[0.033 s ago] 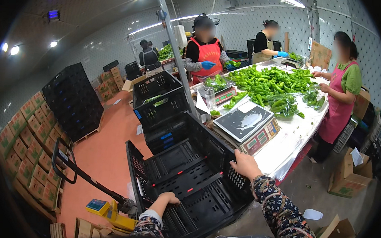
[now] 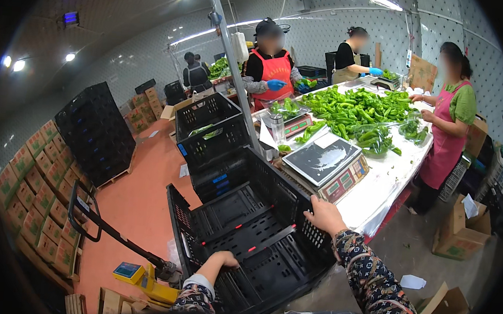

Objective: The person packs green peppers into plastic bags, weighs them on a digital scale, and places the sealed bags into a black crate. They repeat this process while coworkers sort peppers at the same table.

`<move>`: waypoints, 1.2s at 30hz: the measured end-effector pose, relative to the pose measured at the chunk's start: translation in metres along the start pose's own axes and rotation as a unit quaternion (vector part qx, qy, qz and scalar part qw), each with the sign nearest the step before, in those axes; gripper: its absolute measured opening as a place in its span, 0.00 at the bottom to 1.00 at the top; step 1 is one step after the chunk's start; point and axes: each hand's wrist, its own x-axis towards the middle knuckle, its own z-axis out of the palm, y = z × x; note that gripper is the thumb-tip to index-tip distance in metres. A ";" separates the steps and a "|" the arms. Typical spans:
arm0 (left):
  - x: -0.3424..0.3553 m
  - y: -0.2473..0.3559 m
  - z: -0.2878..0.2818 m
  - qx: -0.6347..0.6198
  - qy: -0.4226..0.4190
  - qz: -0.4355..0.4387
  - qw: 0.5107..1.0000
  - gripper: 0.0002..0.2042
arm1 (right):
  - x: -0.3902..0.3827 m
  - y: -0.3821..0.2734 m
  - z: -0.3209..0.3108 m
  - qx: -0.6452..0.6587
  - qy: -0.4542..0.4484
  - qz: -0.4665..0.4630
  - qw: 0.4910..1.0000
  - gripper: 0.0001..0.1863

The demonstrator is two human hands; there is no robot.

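In the head view my right hand (image 2: 321, 214) grips the near right rim of a black folding plastic crate (image 2: 264, 273), fingers curled over it. My left hand (image 2: 222, 261) is low inside that crate on its left side, fingers curled down against a dark inner part; what they grip is hidden. The crate has slotted floor panels and red clips, and I see nothing loose in it. Behind it more black crates (image 2: 209, 137) are stacked, one holding something green. A digital scale (image 2: 320, 167) sits on the table's corner just beyond my right hand.
Workers (image 2: 267, 80) (image 2: 446, 128) (image 2: 349, 62) stand round a white table (image 2: 363, 210) heaped with green peppers (image 2: 352, 105). A metal post (image 2: 238, 93) rises by the crates. At left are a pallet jack (image 2: 153, 260), stacked cartons (image 2: 35, 201) and crates (image 2: 92, 130); open cardboard boxes (image 2: 460, 233) lie right.
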 end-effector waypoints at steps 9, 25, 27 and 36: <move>-0.215 0.086 0.003 0.140 0.061 0.407 0.901 0.22 | -0.066 -0.055 -0.014 0.230 0.310 -0.062 0.920 0.14; -0.243 0.007 0.085 0.075 0.334 0.348 0.873 0.17 | -0.279 -0.091 -0.009 0.215 0.136 -0.029 0.967 0.09; -0.254 0.024 0.077 0.065 0.345 0.353 0.867 0.16 | -0.273 -0.095 -0.023 0.209 0.153 -0.014 0.966 0.08; -0.234 0.057 0.024 -0.005 -0.100 0.576 0.811 0.17 | -0.146 -0.190 0.010 0.283 0.036 -0.097 0.954 0.10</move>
